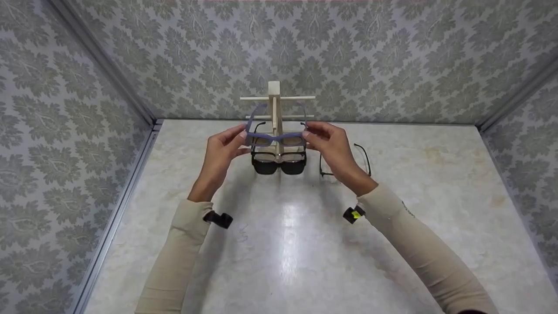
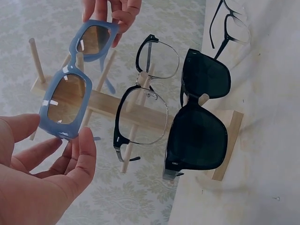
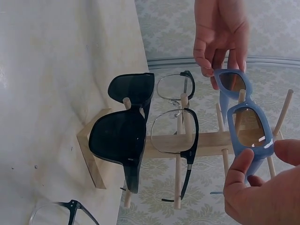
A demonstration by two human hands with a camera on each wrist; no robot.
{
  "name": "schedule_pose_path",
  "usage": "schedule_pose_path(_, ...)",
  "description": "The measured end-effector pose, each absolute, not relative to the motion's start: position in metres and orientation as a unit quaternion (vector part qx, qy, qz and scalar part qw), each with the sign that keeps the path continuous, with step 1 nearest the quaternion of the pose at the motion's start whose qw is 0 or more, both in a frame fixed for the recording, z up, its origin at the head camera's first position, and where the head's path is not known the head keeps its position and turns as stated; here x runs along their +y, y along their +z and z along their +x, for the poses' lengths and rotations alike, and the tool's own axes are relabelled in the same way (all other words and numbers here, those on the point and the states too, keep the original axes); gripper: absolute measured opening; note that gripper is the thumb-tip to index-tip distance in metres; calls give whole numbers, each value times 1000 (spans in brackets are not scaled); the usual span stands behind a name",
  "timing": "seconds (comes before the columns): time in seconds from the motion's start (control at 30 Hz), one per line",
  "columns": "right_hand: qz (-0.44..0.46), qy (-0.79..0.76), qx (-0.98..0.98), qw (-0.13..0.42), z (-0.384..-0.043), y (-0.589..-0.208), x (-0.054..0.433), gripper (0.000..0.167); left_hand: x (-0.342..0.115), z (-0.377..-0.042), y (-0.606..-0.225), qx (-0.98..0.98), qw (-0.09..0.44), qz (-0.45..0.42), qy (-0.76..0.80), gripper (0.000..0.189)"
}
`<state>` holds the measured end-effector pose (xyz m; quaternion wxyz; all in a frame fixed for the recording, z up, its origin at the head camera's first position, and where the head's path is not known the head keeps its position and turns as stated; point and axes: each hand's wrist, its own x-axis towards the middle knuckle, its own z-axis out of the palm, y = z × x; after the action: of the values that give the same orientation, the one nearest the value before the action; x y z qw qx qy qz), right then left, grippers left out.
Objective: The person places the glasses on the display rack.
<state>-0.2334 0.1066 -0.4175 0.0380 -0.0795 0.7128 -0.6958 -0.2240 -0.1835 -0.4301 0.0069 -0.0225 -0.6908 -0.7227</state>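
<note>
Beige long sleeves, black wrist devices, one yellow-marked

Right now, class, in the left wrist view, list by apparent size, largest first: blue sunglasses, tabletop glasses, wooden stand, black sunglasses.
1. Wooden stand
2. Blue sunglasses, black sunglasses: too alike to rank
3. Tabletop glasses, partly cut off

Unfolded, brown-lensed blue sunglasses

No text can be read; the dark marking on the right sleeve is illegible.
</note>
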Motion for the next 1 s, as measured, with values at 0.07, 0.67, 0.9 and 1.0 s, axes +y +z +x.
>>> schedule_pose_path(0.07,-77,-697,712,38,-233,-418,107,42,-183,-224,-430,-691,8,-23,-723,47)
schedule_pose_path(0.67,-95,-663,743,19,-222,-430,130,41,-193,-217,-450,-719,46,-14,-693,44)
schedule_pose_path(0.9,-73,-657,750,18,-218,-443,151,37,-201,-206,-467,-729,64,-5,-682,42)
schedule_pose_path(1.0,-67,-661,747,22,-216,-450,160,37,-200,-201,-474,-729,71,-1,-681,39)
